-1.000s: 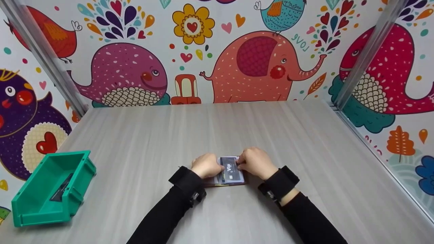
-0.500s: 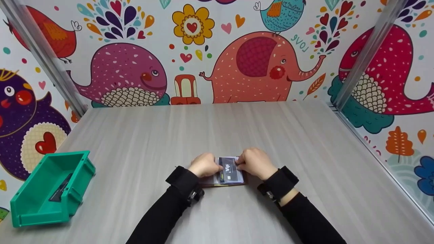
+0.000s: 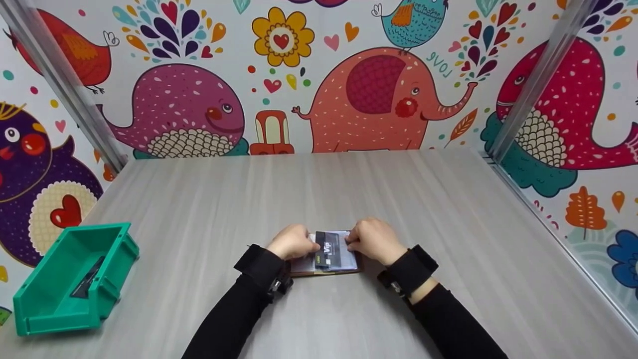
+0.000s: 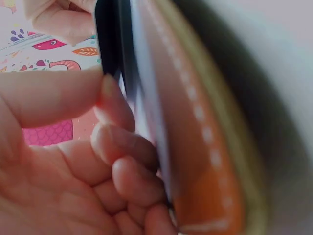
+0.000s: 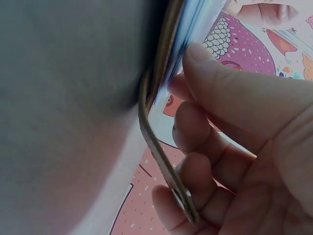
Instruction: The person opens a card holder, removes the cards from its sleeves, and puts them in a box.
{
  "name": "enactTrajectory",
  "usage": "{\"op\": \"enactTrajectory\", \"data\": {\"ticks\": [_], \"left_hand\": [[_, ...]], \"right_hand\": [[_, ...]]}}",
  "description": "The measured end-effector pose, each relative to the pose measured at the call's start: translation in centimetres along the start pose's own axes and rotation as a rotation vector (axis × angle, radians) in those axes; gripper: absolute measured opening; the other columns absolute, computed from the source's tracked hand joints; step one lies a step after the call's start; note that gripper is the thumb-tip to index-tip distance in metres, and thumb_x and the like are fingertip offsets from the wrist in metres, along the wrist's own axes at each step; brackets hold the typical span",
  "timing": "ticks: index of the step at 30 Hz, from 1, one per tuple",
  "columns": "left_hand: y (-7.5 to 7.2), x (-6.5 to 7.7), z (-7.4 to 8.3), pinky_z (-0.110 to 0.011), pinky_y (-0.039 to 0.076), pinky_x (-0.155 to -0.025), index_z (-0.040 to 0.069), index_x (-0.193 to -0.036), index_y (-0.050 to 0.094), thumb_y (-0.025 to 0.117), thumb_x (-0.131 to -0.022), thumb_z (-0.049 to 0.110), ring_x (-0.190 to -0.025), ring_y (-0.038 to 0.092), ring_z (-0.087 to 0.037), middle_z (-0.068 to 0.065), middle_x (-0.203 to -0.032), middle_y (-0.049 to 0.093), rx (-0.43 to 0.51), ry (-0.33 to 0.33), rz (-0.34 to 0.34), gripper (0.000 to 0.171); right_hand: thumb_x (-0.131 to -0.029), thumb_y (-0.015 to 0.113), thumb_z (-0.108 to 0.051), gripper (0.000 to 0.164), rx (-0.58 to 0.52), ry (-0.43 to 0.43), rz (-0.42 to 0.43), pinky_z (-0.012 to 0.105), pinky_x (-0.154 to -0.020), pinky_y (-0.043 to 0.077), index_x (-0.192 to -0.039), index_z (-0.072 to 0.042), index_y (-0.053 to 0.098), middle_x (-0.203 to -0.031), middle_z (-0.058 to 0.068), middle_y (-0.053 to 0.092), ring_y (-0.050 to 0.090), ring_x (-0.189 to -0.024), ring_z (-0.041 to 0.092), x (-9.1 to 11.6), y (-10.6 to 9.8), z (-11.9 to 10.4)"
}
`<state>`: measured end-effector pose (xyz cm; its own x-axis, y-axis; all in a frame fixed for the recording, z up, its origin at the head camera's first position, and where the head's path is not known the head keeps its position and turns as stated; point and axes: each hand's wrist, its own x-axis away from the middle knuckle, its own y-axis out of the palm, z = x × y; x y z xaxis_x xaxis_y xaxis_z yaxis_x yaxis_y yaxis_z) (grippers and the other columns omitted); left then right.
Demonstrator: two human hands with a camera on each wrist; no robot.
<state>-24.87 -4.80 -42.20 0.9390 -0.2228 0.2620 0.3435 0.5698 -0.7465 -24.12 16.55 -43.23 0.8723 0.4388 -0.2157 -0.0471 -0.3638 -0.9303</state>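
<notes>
A card holder [image 3: 352, 263] lies spread on the table, with clear sleeves and a brown stitched cover [image 4: 198, 171]. Across its sleeves is a black card [image 3: 335, 254] marked "Vip". My left hand [image 3: 291, 242] pinches the card's left edge between thumb and forefinger; the dark card [image 4: 108, 44] stands out from the sleeve in the left wrist view. My right hand [image 3: 375, 240] grips the holder's right side. In the right wrist view, thumb and forefinger pinch the sleeve edges [image 5: 193, 24], and a thin brown strip of the cover [image 5: 159, 147] runs by the lower fingers.
A green bin [image 3: 60, 304] stands on the left of the table, with a dark flat piece [image 3: 88, 280] inside. Printed cartoon panels [image 3: 284, 99] wall the table [image 3: 239, 199] at the back and sides, with metal posts at the corners.
My left hand has moved left, drawing the black card the same way, so it shifts across the holder. My right hand stays in place on the holder's right side.
</notes>
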Motion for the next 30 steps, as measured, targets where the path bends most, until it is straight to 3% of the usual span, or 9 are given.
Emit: {"op": "enactTrajectory", "data": {"ticks": [15,30], "left_hand": [[-0.5,0.3,-1.1,-0.030,0.043,-0.062,-0.001,-0.081,0.060,0.075,-0.082,0.016,-0.070,0.054,-0.021,-0.007,-0.077,0.056,0.043,0.023,0.018,0.023],[-0.9,0.8,-2.2,-0.026,0.038,-0.056,0.009,-0.068,0.050,0.072,-0.077,0.012,-0.065,0.050,-0.017,-0.002,-0.069,0.050,0.112,0.040,0.078,0.025]], "right_hand": [[-0.074,0.085,-0.013,0.014,0.008,-0.016,0.003,0.042,-0.070,0.051,-0.088,-0.013,0.081,-0.087,0.002,0.075,0.068,-0.078,0.024,0.1,-0.1,0.0],[-0.074,0.085,-0.012,0.014,0.003,-0.007,0.000,0.043,-0.071,0.052,-0.088,-0.012,0.081,-0.088,0.004,0.075,0.068,-0.080,0.025,0.1,-0.2,-0.2]]}}
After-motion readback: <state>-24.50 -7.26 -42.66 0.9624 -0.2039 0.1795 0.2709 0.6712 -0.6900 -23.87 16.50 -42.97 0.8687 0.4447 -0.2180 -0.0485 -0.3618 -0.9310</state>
